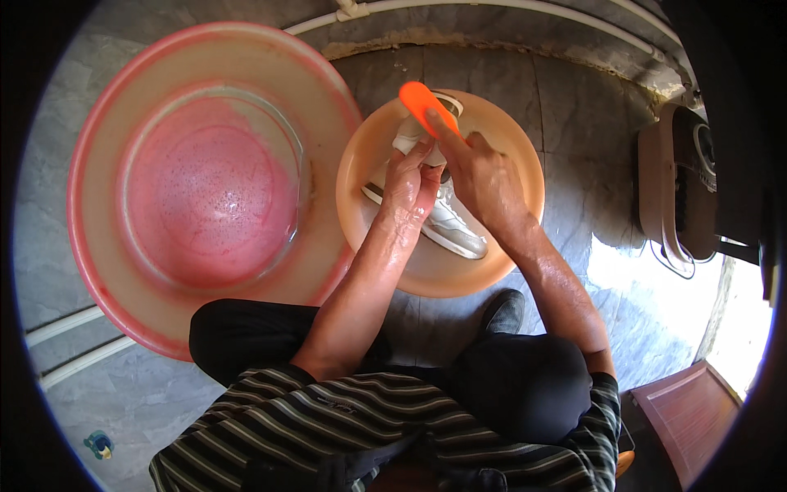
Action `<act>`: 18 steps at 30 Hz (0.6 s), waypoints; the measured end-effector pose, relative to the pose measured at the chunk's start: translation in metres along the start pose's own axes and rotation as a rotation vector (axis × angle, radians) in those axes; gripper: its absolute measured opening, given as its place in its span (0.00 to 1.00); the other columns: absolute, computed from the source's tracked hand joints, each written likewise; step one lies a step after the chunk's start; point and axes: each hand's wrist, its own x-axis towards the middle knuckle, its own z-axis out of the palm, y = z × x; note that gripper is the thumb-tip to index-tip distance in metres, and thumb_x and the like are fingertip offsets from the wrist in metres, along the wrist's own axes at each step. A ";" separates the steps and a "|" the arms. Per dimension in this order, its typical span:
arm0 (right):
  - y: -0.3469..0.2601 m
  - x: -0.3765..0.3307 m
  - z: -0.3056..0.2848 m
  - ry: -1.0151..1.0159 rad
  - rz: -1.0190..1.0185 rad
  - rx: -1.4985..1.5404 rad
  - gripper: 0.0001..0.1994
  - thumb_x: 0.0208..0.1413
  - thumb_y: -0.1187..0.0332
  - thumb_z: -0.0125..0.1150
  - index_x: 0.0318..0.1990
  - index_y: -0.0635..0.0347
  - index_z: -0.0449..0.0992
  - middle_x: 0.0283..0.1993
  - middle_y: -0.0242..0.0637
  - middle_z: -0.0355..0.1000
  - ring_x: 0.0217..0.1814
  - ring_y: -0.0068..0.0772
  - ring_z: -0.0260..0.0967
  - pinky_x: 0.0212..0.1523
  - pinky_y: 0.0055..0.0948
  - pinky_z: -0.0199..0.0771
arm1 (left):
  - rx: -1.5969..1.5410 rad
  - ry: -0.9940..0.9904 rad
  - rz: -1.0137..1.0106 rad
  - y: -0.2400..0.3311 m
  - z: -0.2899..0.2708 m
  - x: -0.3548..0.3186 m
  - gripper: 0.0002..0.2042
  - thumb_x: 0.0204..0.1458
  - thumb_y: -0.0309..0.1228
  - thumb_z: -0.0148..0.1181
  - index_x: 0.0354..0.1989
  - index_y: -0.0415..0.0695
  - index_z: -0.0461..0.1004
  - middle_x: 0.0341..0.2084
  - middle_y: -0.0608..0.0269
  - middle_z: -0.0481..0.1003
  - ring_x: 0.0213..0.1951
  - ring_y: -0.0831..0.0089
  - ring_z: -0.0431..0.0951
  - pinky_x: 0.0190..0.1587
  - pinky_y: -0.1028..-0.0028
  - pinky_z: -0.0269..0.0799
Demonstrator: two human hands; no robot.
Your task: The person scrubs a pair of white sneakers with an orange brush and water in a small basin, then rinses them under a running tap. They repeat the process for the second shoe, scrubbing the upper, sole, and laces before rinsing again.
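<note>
My left hand (407, 182) is closed around a white sneaker (407, 136), its dark sole edge showing near the far rim of the orange basin (525, 154). My right hand (485, 176) grips an orange brush (420, 100), the index finger stretched along its back. The brush lies over the held sneaker, and its bristles are hidden beneath. Under my hands a second sneaker (459, 232), white with a grey toe, rests in the basin. Both hands and forearms look wet.
Left of the orange basin stands a larger pink basin (94, 279). A brown plastic appliance or tub (656, 176) is at the right. White pipes (459, 4) run along the far wall. My dark shoe (503, 312) is just below the orange basin; a reddish-brown panel (689, 418) lies lower right.
</note>
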 end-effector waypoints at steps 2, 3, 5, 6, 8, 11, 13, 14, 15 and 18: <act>0.010 -0.028 0.011 0.034 -0.003 -0.002 0.34 0.56 0.74 0.59 0.72 0.39 0.65 0.30 0.44 0.70 0.24 0.48 0.73 0.25 0.42 0.78 | -0.008 0.082 -0.045 -0.001 0.005 -0.011 0.19 0.65 0.28 0.58 0.63 0.44 0.68 0.57 0.62 0.75 0.58 0.68 0.75 0.60 0.64 0.74; 0.016 -0.040 0.014 0.056 -0.015 -0.001 0.34 0.56 0.74 0.60 0.72 0.39 0.65 0.29 0.43 0.69 0.23 0.47 0.73 0.24 0.41 0.78 | -0.012 0.119 -0.057 -0.002 0.008 -0.015 0.19 0.65 0.28 0.58 0.64 0.42 0.68 0.57 0.60 0.74 0.59 0.67 0.75 0.62 0.62 0.73; 0.014 -0.050 0.016 0.051 0.019 0.033 0.33 0.59 0.72 0.61 0.72 0.39 0.64 0.29 0.43 0.69 0.22 0.45 0.73 0.24 0.40 0.78 | -0.073 0.138 0.012 -0.013 0.010 -0.021 0.21 0.63 0.27 0.60 0.64 0.43 0.68 0.58 0.62 0.74 0.60 0.67 0.74 0.62 0.63 0.72; 0.012 -0.051 0.016 0.040 0.035 0.041 0.32 0.60 0.71 0.60 0.72 0.38 0.64 0.29 0.43 0.69 0.23 0.45 0.73 0.24 0.40 0.78 | -0.104 0.101 0.020 -0.013 0.000 -0.019 0.20 0.63 0.27 0.60 0.63 0.42 0.68 0.57 0.61 0.75 0.59 0.67 0.75 0.63 0.63 0.72; 0.008 -0.059 0.017 0.001 0.068 0.060 0.29 0.64 0.69 0.59 0.73 0.38 0.63 0.29 0.43 0.69 0.25 0.46 0.74 0.26 0.41 0.79 | -0.188 0.122 0.044 -0.006 -0.008 -0.013 0.19 0.63 0.26 0.60 0.62 0.41 0.68 0.57 0.59 0.75 0.59 0.66 0.75 0.65 0.61 0.71; 0.018 -0.071 0.026 -0.024 0.132 0.140 0.28 0.65 0.68 0.58 0.72 0.38 0.64 0.29 0.45 0.71 0.26 0.49 0.75 0.29 0.45 0.80 | -0.353 0.312 0.113 0.016 -0.019 0.000 0.16 0.64 0.26 0.59 0.58 0.38 0.70 0.55 0.55 0.76 0.59 0.63 0.76 0.67 0.59 0.70; 0.041 -0.082 0.035 -0.144 0.298 0.258 0.26 0.66 0.69 0.57 0.72 0.42 0.65 0.35 0.51 0.76 0.37 0.55 0.78 0.44 0.48 0.78 | -0.419 0.302 0.152 0.034 -0.021 0.002 0.14 0.63 0.26 0.60 0.56 0.37 0.72 0.53 0.55 0.77 0.59 0.63 0.76 0.66 0.59 0.72; 0.042 -0.087 0.034 -0.110 0.331 0.329 0.26 0.66 0.69 0.57 0.71 0.44 0.65 0.40 0.53 0.77 0.41 0.55 0.78 0.47 0.47 0.77 | -0.420 0.348 0.183 0.039 -0.019 0.000 0.13 0.63 0.27 0.60 0.54 0.36 0.73 0.52 0.55 0.78 0.57 0.62 0.77 0.65 0.58 0.72; 0.040 -0.092 0.034 -0.075 0.365 0.400 0.26 0.67 0.69 0.57 0.71 0.46 0.66 0.44 0.55 0.78 0.45 0.56 0.78 0.50 0.45 0.77 | -0.459 0.353 0.162 0.043 -0.016 0.001 0.14 0.63 0.27 0.61 0.54 0.36 0.73 0.52 0.55 0.78 0.57 0.62 0.77 0.65 0.57 0.72; 0.026 -0.082 0.025 -0.058 0.473 0.508 0.25 0.67 0.70 0.57 0.71 0.48 0.66 0.51 0.57 0.77 0.52 0.57 0.78 0.53 0.43 0.76 | -0.547 0.346 0.095 0.052 -0.018 0.002 0.15 0.62 0.31 0.63 0.54 0.38 0.73 0.51 0.57 0.78 0.55 0.62 0.76 0.62 0.58 0.72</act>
